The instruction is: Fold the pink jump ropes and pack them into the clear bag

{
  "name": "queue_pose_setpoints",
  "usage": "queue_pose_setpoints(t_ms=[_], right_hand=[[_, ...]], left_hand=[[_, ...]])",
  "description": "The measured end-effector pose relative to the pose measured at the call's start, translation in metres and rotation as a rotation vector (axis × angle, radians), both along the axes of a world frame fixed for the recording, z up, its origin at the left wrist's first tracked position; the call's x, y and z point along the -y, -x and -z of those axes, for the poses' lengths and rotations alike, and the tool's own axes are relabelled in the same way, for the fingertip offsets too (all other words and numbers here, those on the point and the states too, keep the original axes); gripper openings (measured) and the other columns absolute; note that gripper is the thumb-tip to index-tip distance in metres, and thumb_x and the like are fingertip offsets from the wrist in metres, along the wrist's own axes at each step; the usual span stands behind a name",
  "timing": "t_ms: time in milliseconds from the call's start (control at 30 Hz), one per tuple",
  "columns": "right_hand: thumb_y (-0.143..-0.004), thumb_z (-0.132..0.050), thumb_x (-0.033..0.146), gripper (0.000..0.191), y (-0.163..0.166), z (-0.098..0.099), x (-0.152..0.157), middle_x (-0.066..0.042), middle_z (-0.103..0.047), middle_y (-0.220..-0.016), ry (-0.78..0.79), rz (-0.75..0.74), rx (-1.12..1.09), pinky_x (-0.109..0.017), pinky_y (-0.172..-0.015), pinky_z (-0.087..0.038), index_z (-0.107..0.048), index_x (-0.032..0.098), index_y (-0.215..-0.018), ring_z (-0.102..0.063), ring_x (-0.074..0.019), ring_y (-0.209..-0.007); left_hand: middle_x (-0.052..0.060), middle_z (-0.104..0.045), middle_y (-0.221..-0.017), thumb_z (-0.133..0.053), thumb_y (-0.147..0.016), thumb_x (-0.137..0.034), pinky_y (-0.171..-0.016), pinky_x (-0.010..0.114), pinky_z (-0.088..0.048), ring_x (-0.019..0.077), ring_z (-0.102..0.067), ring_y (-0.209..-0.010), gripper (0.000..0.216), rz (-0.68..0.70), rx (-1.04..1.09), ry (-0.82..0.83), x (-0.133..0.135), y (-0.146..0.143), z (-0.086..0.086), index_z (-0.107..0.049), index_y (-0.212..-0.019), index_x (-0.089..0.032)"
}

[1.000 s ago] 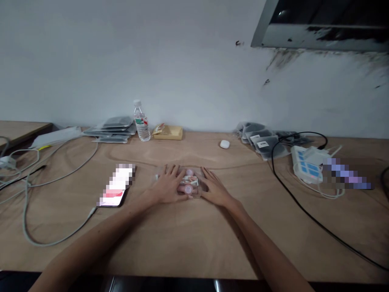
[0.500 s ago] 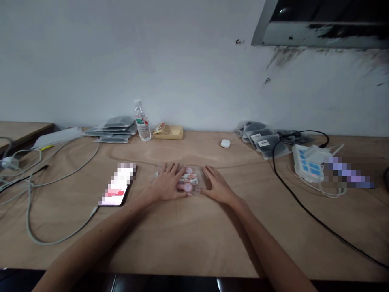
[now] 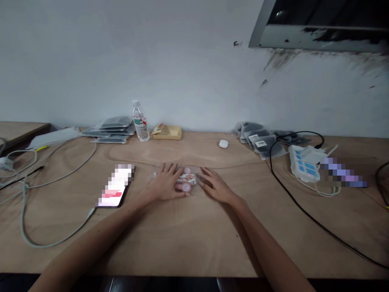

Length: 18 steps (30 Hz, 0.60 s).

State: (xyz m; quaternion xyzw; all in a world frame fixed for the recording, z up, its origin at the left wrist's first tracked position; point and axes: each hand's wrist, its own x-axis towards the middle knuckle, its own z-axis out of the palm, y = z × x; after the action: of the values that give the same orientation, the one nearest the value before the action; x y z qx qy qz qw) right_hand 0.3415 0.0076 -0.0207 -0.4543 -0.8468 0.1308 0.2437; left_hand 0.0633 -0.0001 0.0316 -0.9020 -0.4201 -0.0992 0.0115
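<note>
A small clear plastic packet (image 3: 186,181) with pink and white items inside lies on the wooden table (image 3: 194,239), between my two hands. My left hand (image 3: 166,182) lies flat on its left part, fingers stretched out and spread. My right hand (image 3: 214,184) rests flat at its right edge, fingers extended and touching the packet. Part of the packet is hidden under my left palm.
A phone (image 3: 115,187) with a lit screen lies left of my hands, on a grey cable (image 3: 54,239). At the back stand a water bottle (image 3: 140,121), grey pouches (image 3: 113,129), a tan box (image 3: 167,132) and a white earbud case (image 3: 223,143). A white power strip (image 3: 304,162) and black cable (image 3: 304,211) are at right.
My right hand has slid a little left, closer against the packet. My left hand stays flat on it. The view has shifted slightly.
</note>
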Motion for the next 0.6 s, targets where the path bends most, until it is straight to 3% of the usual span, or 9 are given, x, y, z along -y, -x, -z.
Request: queue_pose_setpoints(t_ms=[100,200,400,600], right_hand=[[-0.107,-0.030,0.046,0.049,-0.002,-0.001,-0.001,-0.012,-0.056,-0.147,0.047,0.034,-0.170,-0.055,-0.117,-0.037,-0.063,0.024,-0.135,-0.049,-0.0281,-0.139],[-0.107,-0.032,0.046,0.047,0.001,-0.005,0.001,-0.011,-0.060,-0.143,0.038,0.049,-0.227,-0.052,-0.116,-0.039,-0.058,0.025,-0.140,-0.053,-0.0262,-0.134],[-0.100,-0.050,0.051,0.056,0.010,-0.008,0.008,-0.013,-0.053,-0.149,-0.016,0.083,-0.047,-0.053,-0.115,-0.038,-0.046,0.024,-0.149,-0.048,-0.0310,-0.138],[-0.094,-0.057,0.052,0.066,0.016,-0.005,0.012,-0.019,-0.047,-0.153,-0.035,0.138,0.088,-0.054,-0.116,-0.036,-0.046,0.016,-0.148,-0.043,-0.0358,-0.141]], left_hand=[[0.019,-0.047,-0.147,-0.058,-0.080,-0.078,-0.115,0.061,-0.024,0.0396,-0.041,-0.136,0.089,-0.004,0.003,-0.004,-0.003,0.001,0.001,-0.046,-0.144,-0.018],[0.019,-0.047,-0.147,-0.058,-0.080,-0.077,-0.114,0.061,-0.024,0.0401,-0.041,-0.136,0.090,-0.006,0.008,-0.007,-0.004,0.002,0.000,-0.044,-0.146,-0.018],[0.019,-0.047,-0.146,-0.057,-0.081,-0.078,-0.116,0.062,-0.021,0.0398,-0.041,-0.135,0.087,-0.009,0.004,-0.031,-0.003,0.001,0.004,-0.046,-0.144,-0.018],[0.019,-0.048,-0.144,-0.058,-0.082,-0.076,-0.114,0.062,-0.022,0.0400,-0.041,-0.134,0.085,-0.003,0.012,-0.039,-0.002,0.001,0.001,-0.046,-0.144,-0.020]])
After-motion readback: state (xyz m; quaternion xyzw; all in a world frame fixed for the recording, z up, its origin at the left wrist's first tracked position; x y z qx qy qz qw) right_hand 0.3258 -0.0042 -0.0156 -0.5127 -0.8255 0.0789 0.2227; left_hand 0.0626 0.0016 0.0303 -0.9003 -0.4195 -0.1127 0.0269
